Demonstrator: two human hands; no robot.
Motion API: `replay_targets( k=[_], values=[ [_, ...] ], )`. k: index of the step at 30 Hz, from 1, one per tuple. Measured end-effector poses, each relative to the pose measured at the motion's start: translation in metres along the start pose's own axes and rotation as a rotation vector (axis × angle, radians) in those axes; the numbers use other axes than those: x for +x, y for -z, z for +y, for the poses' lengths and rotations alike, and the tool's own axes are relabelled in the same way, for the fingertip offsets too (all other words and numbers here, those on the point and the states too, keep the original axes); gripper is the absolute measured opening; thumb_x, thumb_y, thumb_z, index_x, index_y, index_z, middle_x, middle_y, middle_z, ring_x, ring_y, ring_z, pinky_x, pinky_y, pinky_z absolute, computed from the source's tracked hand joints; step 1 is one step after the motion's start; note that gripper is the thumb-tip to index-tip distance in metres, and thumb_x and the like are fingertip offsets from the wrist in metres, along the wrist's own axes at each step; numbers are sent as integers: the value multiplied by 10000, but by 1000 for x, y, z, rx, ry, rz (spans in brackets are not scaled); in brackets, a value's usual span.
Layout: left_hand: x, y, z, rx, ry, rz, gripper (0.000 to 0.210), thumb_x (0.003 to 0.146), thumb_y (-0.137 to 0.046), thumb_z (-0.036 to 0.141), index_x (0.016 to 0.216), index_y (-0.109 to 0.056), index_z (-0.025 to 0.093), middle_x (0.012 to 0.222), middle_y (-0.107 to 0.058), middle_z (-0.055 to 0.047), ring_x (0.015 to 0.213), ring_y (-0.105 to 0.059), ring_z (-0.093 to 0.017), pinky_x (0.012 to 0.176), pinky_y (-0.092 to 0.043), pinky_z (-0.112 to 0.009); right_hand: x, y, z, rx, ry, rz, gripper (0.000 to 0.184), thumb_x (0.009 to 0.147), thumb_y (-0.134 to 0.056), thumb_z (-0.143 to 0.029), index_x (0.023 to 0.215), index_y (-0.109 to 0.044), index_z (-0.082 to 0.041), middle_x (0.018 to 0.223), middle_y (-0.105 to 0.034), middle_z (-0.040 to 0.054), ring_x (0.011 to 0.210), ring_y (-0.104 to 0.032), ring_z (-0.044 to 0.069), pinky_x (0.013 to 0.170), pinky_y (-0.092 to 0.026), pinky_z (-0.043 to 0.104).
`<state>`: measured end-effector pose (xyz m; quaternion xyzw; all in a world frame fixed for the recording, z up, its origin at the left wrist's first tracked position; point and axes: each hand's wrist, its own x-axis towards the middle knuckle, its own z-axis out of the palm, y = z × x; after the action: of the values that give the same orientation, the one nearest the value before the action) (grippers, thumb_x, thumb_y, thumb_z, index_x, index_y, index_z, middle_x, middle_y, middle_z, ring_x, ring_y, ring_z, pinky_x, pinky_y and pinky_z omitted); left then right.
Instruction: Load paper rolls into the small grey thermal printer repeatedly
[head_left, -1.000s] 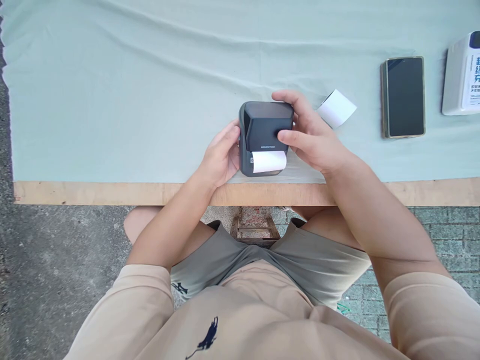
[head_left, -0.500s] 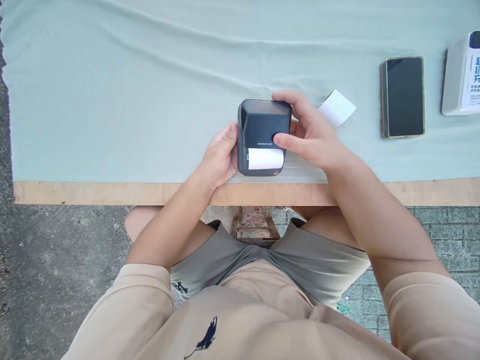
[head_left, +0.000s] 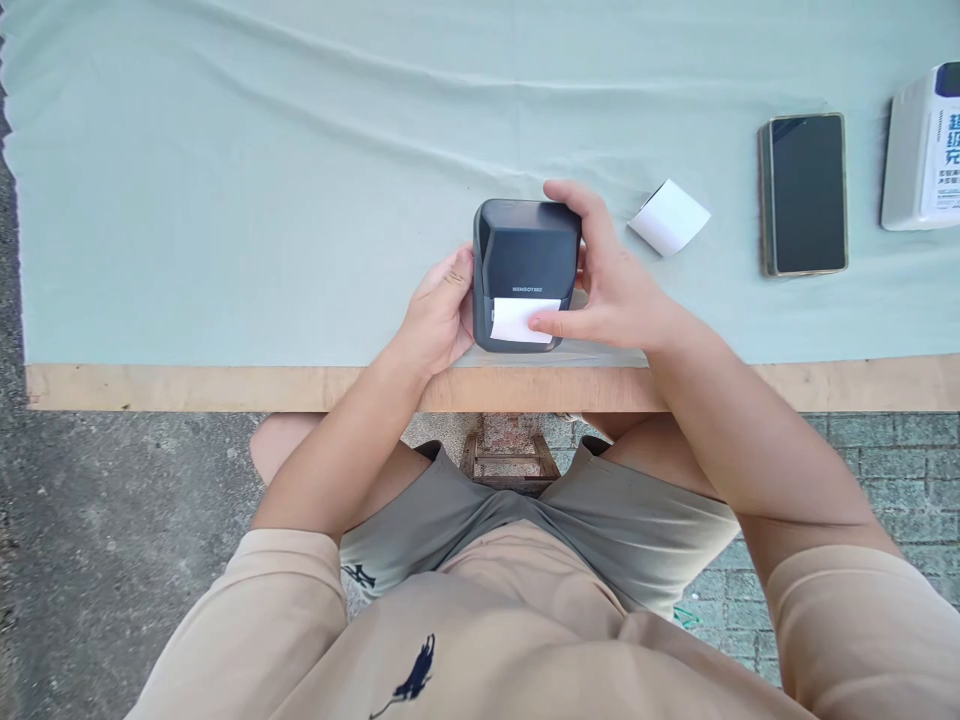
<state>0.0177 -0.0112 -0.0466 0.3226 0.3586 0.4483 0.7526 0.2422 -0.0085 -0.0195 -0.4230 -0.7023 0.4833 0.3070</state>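
Our fingers clamp the dark printer at centre frame — left hand along its left edge, right hand along its right, thumb over the white paper.

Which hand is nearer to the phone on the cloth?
Right. The right hand is at the right side of the printer, left of the phone; the left hand is at its left side, farther from the phone.
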Motion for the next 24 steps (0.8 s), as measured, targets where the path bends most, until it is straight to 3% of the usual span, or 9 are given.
replay_targets(
  k=[8,14,16,20,24],
  values=[
    [-6,-4,2,33,-73,21,419,986,-665,654,1025,-749,245,1143,-808,-26,1421,-687,-320,978,-707,-432,-2,-5,-7,-50,84,41,1115,719,-912,-579,1629,-294,-396,1659,-392,100,1424,-556,356,979,-667,496],
    [-20,-13,16,105,-34,83,414,1001,-647,648,1082,-732,251,1049,-756,-40,1391,-698,-350,985,-693,-447,-8,-5,-28,-65,200,78,994,795,-866,-571,1606,-312,-416,1680,-395,66,1498,-500,350,1170,-583,490],
    [-25,-16,19,129,-45,94,403,1021,-620,639,1077,-739,258,978,-741,-25,1295,-752,-326,908,-706,-416,-10,-3,-32,-90,235,81,978,808,-859,-572,1603,-307,-433,1692,-387,41,1522,-482,352,1246,-527,500],
    [-28,-16,19,120,-73,74,365,1037,-619,598,1030,-745,255,894,-715,-11,1177,-796,-277,811,-704,-349,-11,-4,-34,-79,206,70,986,801,-861,-592,1602,-313,-421,1682,-403,43,1526,-479,348,1273,-505,480],
    [-24,-11,16,103,-87,98,350,1031,-636,579,997,-735,246,900,-712,-18,1238,-770,-285,886,-698,-378,-7,-6,-29,-68,127,67,1054,761,-857,-645,1638,-314,-426,1680,-399,38,1568,-431,349,1268,-513,481]
  ],
)
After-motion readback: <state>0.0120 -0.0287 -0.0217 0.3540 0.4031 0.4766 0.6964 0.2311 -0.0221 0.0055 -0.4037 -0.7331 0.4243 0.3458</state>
